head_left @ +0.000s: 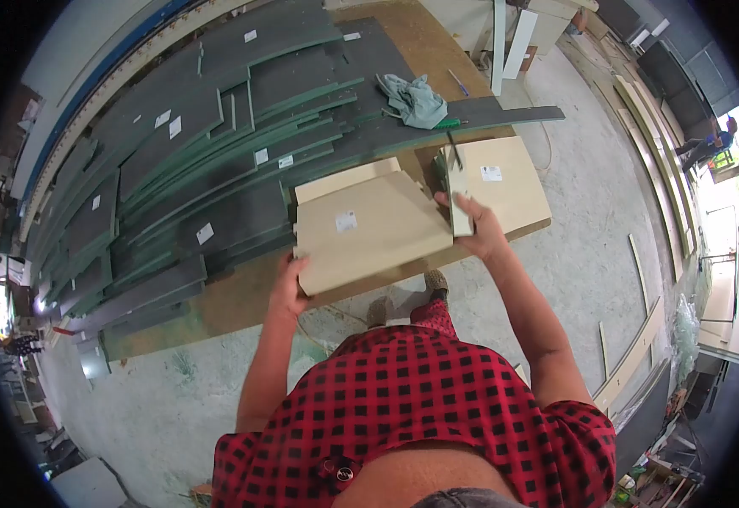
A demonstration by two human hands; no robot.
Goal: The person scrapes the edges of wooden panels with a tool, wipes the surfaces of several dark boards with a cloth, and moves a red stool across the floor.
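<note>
A wide beige board (378, 224) with a white label lies in front of me, its right side cut at a slant. My left hand (290, 286) is closed round its left front corner. At the other end my right hand (478, 227) grips a narrow beige strip (461, 182), fingertips right at the wide board's right edge. Behind the wide board the edge of another beige board (348, 179) shows. To the right of the strip lies a further labelled beige panel (513, 182).
Dark green-edged panels (242, 161) are piled across the brown table (153, 326). A grey-green cloth (416, 102) and a blue pen (458, 82) lie toward the back. Long boards (640, 144) rest along the right, where a person (712, 144) is in the distance.
</note>
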